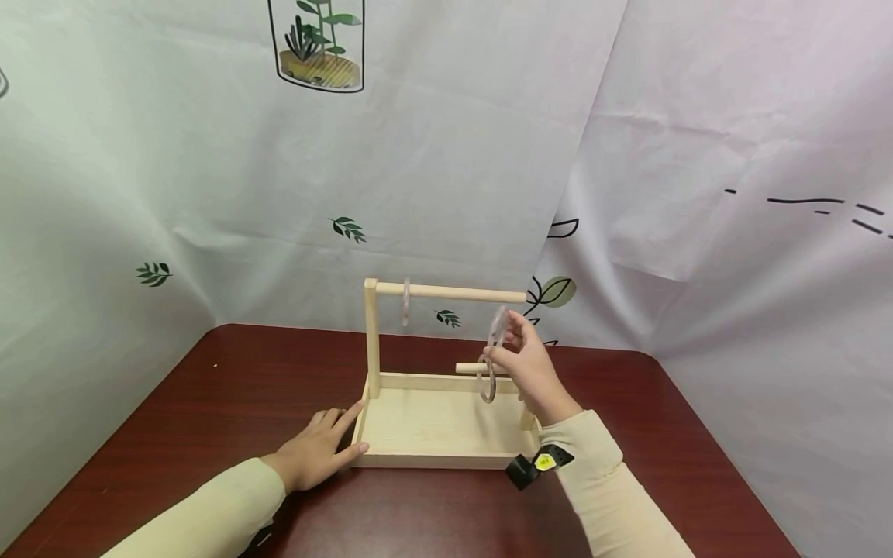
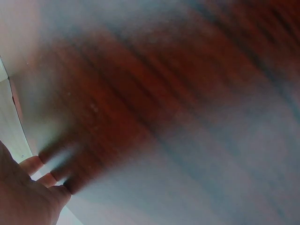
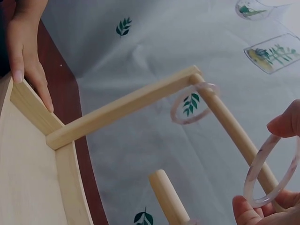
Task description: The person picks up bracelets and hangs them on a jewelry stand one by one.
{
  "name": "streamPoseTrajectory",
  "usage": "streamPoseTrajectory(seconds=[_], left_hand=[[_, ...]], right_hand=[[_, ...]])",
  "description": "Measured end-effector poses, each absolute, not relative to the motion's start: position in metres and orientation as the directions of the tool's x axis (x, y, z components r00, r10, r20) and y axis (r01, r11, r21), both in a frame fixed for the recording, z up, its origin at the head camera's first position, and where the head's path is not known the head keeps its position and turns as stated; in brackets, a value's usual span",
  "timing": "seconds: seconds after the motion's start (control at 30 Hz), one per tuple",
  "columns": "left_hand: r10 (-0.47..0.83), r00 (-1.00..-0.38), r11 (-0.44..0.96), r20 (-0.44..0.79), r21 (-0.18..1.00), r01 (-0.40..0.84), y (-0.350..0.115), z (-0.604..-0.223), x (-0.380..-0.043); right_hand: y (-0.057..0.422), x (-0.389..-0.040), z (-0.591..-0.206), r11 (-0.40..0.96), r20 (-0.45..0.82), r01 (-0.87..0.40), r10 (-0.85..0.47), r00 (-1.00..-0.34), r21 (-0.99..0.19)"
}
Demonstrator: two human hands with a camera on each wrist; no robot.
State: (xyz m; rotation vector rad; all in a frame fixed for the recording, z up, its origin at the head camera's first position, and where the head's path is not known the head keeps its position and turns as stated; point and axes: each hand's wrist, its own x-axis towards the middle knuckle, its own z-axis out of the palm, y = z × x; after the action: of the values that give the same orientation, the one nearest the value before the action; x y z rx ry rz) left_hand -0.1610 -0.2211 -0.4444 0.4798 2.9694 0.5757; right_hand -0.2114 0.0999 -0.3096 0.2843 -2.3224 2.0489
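Observation:
My right hand [image 1: 533, 372] pinches a pale translucent bangle [image 3: 253, 180] between thumb and fingers, close to the free end of the upper bar [image 1: 460, 294] of a wooden stand. In the right wrist view the bar shows through the ring; whether it passes through, I cannot tell. A second pale bangle [image 1: 406, 302] hangs on the upper bar near the post [image 1: 373, 341]. Around the short lower bar [image 1: 469, 368] hangs another bangle [image 1: 487, 381], partly behind my right fingers. My left hand [image 1: 314, 453] rests on the left rim of the stand's tray base [image 1: 432, 422], fingers extended.
The stand sits on a dark red-brown table [image 1: 279, 380]. Behind and beside the table hangs a whitish cloth [image 1: 432, 170] with printed leaves and a jar. A black strap with a yellow mark [image 1: 544, 463] circles my right wrist.

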Motion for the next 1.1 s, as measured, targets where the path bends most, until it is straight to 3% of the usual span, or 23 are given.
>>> streamPoseTrajectory(seconds=[0.57,1.1], left_hand=[[0.306,-0.952,0.886,-0.026,0.374,0.275,-0.221,-0.444,-0.159],[0.317,-0.948,0.880,-0.026,0.381,0.284,-0.221,-0.443,-0.160]], right_hand=[[0.116,-0.213,-0.305,0.143,0.086,-0.093,-0.055,-0.995,-0.985],[0.124,-0.227,-0.299,0.096,0.115,-0.119,-0.043,-0.992,-0.988]])
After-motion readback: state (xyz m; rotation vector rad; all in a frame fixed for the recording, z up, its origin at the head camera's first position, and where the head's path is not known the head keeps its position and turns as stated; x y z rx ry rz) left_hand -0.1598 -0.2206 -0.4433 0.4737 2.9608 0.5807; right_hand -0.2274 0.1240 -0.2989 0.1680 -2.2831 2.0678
